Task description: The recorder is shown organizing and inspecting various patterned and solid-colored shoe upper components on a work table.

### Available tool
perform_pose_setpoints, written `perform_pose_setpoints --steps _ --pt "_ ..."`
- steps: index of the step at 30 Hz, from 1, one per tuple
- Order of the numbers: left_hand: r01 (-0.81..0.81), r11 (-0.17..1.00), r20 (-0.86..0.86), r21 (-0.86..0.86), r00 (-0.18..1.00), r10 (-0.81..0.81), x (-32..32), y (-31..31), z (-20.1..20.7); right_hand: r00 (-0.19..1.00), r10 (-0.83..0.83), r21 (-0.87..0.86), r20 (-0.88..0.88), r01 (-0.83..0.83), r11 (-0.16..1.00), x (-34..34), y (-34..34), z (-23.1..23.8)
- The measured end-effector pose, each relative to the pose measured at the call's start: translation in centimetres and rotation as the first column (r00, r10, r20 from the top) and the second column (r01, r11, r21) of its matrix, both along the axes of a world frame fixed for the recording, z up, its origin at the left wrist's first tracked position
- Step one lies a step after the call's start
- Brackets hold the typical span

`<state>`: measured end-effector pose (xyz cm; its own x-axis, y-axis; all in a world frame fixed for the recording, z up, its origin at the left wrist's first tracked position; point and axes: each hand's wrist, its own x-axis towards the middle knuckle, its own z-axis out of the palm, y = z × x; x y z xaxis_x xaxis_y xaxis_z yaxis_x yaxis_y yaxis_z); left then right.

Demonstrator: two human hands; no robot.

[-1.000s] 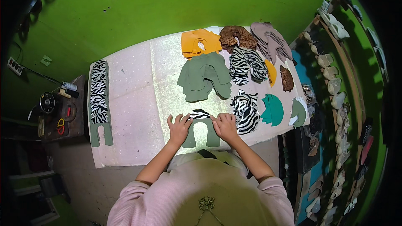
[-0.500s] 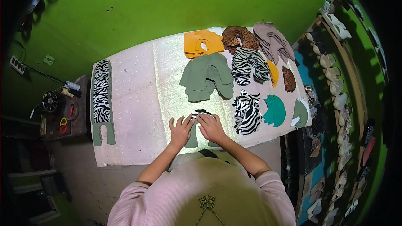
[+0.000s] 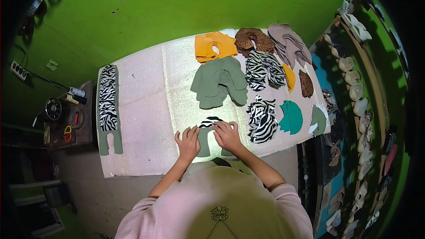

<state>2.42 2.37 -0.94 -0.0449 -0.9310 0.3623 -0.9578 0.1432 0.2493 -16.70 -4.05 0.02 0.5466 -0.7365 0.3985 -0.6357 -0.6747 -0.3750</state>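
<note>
Flat on the table in front of me lies a U-shaped green fabric piece [image 3: 203,145], its legs toward me. A small zebra-print piece [image 3: 209,122] covers its curved far end. My left hand [image 3: 189,142] rests at the left edge of the green piece, fingers spread and holding nothing. My right hand [image 3: 227,136] lies over the right side, fingers apart, with its fingertips touching the right end of the zebra-print piece. Part of the green piece is hidden under that hand. Just beyond sits a pile of larger green U-shaped pieces [image 3: 212,77].
The pale table [image 3: 141,106] also bears orange pieces [image 3: 204,44], leopard-print pieces [image 3: 248,37], zebra-print stacks [image 3: 262,121] and teal pieces [image 3: 291,117]. At the left edge runs a zebra-and-green row [image 3: 107,99]. Scissors [image 3: 67,133] lie on a side stand; shoe-form racks [image 3: 354,77] line the right.
My hands have moved apart from the middle of the zebra-print piece. The left went left and slightly toward me, the right slightly right, uncovering the piece lying on the green one.
</note>
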Motion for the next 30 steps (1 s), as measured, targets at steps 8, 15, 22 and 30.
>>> perform_pose_setpoints --steps 8,15,22,30 --pt "0.009 0.999 -0.036 -0.031 0.999 -0.010 -1.0 -0.4 -0.2 0.994 -0.090 0.044 0.065 0.087 0.995 -0.7 -0.9 -0.1" --pt "0.064 0.998 0.088 0.001 0.994 -0.064 -0.8 -0.3 -0.5 0.991 -0.121 0.049 0.063 0.118 0.992 -0.9 -0.8 -0.1" --pt "0.119 0.991 -0.015 0.066 0.993 -0.118 -0.5 -0.5 -0.6 0.994 -0.098 0.073 0.057 0.094 0.993 -1.2 -0.9 -0.8" --pt "0.225 0.969 -0.060 0.098 0.974 -0.220 -1.1 -0.7 0.3 0.998 0.018 0.009 0.057 -0.018 1.000 -1.0 -0.9 0.1"
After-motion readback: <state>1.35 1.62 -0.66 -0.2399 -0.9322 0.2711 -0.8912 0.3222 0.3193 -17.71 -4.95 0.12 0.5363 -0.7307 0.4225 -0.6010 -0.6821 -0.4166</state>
